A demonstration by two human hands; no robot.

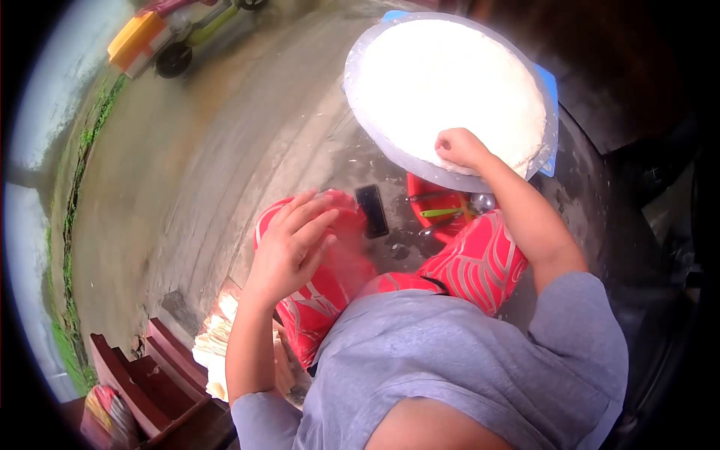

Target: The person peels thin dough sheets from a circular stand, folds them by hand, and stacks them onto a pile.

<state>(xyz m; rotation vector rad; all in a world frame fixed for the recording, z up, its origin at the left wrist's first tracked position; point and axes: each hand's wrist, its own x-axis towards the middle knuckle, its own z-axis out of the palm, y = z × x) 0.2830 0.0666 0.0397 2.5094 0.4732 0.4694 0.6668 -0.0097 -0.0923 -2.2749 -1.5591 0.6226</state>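
Note:
A wide round basin (365,120) with a pale rim holds a white mass (450,82), too bright to make out its texture. Over the near part of this mass is my right hand (461,148), its fingers curled closed. Whether it touches the white surface, or has anything in it, I cannot tell. My left hand (291,244) is above my left knee, fingers stretched out and slightly apart, holding nothing. Below the basin's near edge, a red bowl (420,187) holds several utensils, one of them a green-handled tool (441,213).
Between my knees a dark phone (371,211) lies on the wet concrete floor (217,142). Something blue (550,112) sticks out under the basin. Thin pale sheets (214,352) are stacked by my left side, beside brown wooden furniture (150,382). A yellow-orange wheeled vehicle (142,41) stands farther off.

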